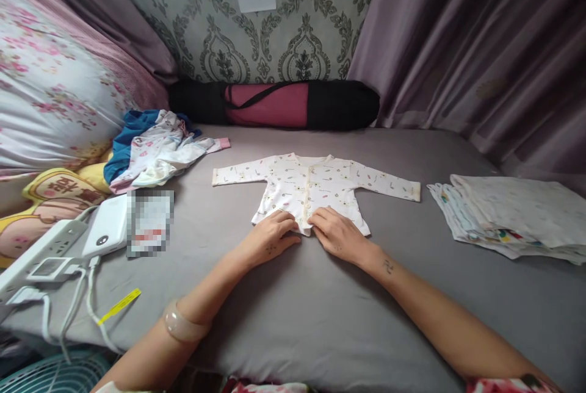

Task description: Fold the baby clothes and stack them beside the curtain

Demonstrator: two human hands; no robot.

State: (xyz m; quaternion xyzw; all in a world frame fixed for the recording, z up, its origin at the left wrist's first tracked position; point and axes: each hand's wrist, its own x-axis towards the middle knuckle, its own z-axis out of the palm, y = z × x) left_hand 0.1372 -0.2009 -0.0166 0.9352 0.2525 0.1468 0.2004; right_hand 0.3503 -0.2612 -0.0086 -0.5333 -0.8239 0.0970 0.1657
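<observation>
A small white baby shirt (315, 188) with a fine print lies spread face up on the grey sheet, its long sleeves stretched out to both sides. A cream button strip runs down its front. My left hand (273, 237) grips the bottom hem just left of that strip, fingers bent over the cloth and thumb below. On the strip's other side, my right hand (336, 231) pinches the hem with fingers closed together. The fingertips of both hands nearly meet at the strip, and the cloth between them is partly covered.
Folded clothes (517, 216) are stacked at the right. Crumpled clothes (155, 146) lie back left, above a white power bank (107, 225), a blurred packet (150, 222) and a power strip (41, 252) with cables. A black and red long bag (270, 105) rests along the wall.
</observation>
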